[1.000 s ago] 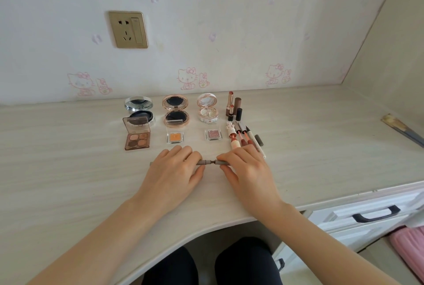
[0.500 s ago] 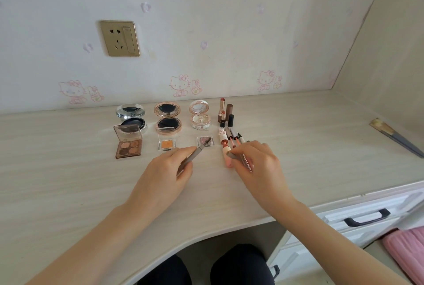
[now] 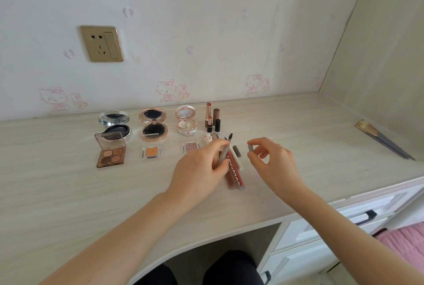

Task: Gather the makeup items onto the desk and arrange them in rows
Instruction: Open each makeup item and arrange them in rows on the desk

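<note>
On the desk (image 3: 68, 193) the makeup already lies in two rows, with open compacts (image 3: 153, 124) behind and the palette (image 3: 111, 154) in front. The step in hand looks like uncapping the grey pen (image 3: 224, 155) for the pencil group at the right end. The left hand (image 3: 199, 170) grips its barrel, brush tip raised, and the right hand (image 3: 273, 163) pinches the cap (image 3: 250, 148) just beside it (other fingers loosely curled). Next, both want laying down parallel with the rest. White lettering runs along the red tubes (image 3: 232, 178) — perhaps a brand — too blurred to read.
</note>
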`<state>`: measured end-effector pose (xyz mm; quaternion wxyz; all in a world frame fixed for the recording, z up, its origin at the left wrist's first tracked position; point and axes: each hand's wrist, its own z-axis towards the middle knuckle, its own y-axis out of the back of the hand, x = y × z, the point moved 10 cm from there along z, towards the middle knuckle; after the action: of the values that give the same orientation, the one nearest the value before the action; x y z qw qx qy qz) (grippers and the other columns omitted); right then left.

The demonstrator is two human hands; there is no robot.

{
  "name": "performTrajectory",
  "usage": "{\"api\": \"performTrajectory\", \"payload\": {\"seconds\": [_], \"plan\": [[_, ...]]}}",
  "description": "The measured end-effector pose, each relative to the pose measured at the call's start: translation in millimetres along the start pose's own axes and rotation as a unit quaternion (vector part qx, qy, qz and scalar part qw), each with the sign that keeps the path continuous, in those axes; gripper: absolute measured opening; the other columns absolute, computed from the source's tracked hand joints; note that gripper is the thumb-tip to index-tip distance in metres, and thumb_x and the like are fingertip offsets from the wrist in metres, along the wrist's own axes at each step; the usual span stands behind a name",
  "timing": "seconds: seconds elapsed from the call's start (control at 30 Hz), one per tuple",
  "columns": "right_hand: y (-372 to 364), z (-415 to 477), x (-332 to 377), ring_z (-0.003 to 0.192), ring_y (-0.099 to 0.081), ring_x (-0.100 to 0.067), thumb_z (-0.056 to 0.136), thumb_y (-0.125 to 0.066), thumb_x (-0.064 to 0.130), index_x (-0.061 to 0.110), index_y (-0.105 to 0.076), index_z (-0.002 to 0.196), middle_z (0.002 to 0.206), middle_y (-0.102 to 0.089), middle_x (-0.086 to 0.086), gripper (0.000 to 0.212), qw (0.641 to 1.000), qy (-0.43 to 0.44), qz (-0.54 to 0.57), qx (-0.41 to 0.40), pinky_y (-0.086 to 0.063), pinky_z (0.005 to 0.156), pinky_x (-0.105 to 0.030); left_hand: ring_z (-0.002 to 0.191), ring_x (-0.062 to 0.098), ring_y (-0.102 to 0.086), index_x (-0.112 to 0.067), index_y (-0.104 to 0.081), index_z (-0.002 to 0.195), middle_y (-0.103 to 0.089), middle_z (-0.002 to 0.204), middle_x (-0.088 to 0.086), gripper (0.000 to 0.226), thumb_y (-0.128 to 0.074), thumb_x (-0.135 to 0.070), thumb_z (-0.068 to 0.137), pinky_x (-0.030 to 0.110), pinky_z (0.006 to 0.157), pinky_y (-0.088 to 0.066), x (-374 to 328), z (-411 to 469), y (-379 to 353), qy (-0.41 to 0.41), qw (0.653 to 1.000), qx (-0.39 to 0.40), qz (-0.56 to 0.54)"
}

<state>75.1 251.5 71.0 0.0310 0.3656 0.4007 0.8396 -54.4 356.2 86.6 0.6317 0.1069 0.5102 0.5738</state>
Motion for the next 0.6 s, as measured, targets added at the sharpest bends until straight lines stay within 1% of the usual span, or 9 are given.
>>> {"api": "performTrajectory", "payload": {"seconds": [0.07, 0.13, 0.23, 0.3, 0.4, 0.43, 0.5, 0.6], "plan": [[4.8, 6.4, -14.3, 0.085, -0.057, -0.011, 0.089, -0.060, 0.025, 0.025, -0.063, 0.110, 0.083, -0.062, 0.012, 0.020, 1.000, -0.012, -0.019, -0.001, -0.036, 0.067, -0.013, 0.060, 0.010, -0.054, -0.033, -0.054, 0.121, -0.051, 0.058, -0.011, 0.032, -0.056, -0.029, 0.089, 0.032, 0.060, -0.049, -7.5, 10.0, -13.0, 0.003, 1.000, 0.014, 0.004], [6.7, 12.9, -26.4, 0.085, -0.056, -0.012, 0.090, -0.060, 0.025, 0.023, -0.063, 0.110, 0.083, -0.062, 0.011, 0.021, 0.999, -0.019, -0.034, 0.006, -0.036, 0.068, -0.018, 0.065, 0.014, -0.058, -0.031, -0.053, 0.121, -0.053, 0.059, -0.010, 0.032, -0.054, -0.029, 0.089, 0.036, 0.062, -0.051, -14.1, 21.6, -26.2, 0.006, 1.000, 0.024, 0.016], [7.6, 20.3, -41.2, 0.086, -0.056, -0.015, 0.090, -0.060, 0.024, 0.022, -0.064, 0.110, 0.083, -0.062, 0.008, 0.021, 0.998, -0.020, -0.053, 0.017, -0.035, 0.072, -0.022, 0.073, 0.021, -0.061, -0.029, -0.049, 0.124, -0.062, 0.069, -0.003, 0.035, -0.049, -0.032, 0.089, 0.038, 0.066, -0.052, -24.8, 38.3, -47.5, 0.004, 0.997, 0.045, 0.067], [6.9, 23.8, -48.0, 0.088, -0.054, -0.017, 0.090, -0.059, 0.023, 0.020, -0.064, 0.110, 0.084, -0.062, 0.007, 0.021, 0.997, -0.012, -0.070, 0.021, -0.034, 0.072, -0.023, 0.079, 0.024, -0.061, -0.028, -0.047, 0.126, -0.062, 0.075, -0.001, 0.038, -0.047, -0.032, 0.088, 0.037, 0.068, -0.052, -28.3, 47.1, -63.5, 0.016, 0.993, 0.068, 0.093], [5.2, 27.2, -55.0, 0.089, -0.052, -0.019, 0.090, -0.059, 0.022, 0.018, -0.064, 0.111, 0.086, -0.065, 0.004, 0.022, 0.995, -0.002, -0.095, 0.024, -0.037, 0.073, -0.025, 0.080, 0.026, -0.060, -0.028, -0.049, 0.120, -0.059, 0.080, -0.002, 0.034, -0.044, -0.032, 0.086, 0.041, 0.072, -0.051, -31.0, 57.0, -81.9, 0.032, 0.989, 0.093, 0.112], [4.8, 28.0, -56.3, 0.090, -0.052, -0.021, 0.090, -0.058, 0.021, 0.017, -0.064, 0.112, 0.087, -0.065, 0.002, 0.022, 0.994, 0.003, -0.103, 0.024, -0.038, 0.073, -0.026, 0.082, 0.027, -0.060, -0.025, -0.050, 0.118, -0.061, 0.084, -0.001, 0.032, -0.044, -0.031, 0.087, 0.039, 0.071, -0.050, -33.5, 60.2, -87.0, 0.026, 0.986, 0.103, 0.126], [3.3, 29.3, -59.5, 0.094, -0.052, -0.024, 0.091, -0.058, 0.021, 0.015, -0.064, 0.113, 0.090, -0.066, -0.001, 0.024, 0.992, 0.009, -0.121, 0.030, -0.041, 0.076, -0.028, 0.085, 0.027, -0.060, -0.017, -0.052, 0.119, -0.062, 0.094, 0.005, 0.030, -0.045, -0.025, 0.092, 0.032, 0.064, -0.041, -40.2, 64.5, -94.8, 0.008, 0.977, 0.127, 0.172], [-1.2, 30.2, -64.3, 0.099, -0.049, -0.025, 0.093, -0.055, 0.024, 0.015, -0.063, 0.116, 0.097, -0.064, -0.002, 0.027, 0.987, 0.012, -0.150, 0.052, -0.041, 0.078, -0.028, 0.082, 0.029, -0.058, -0.012, -0.054, 0.113, -0.062, 0.094, 0.009, 0.025, -0.045, -0.021, 0.093, 0.031, 0.061, -0.034, -44.0, 67.1, -101.4, -0.003, 0.964, 0.146, 0.223]]}}
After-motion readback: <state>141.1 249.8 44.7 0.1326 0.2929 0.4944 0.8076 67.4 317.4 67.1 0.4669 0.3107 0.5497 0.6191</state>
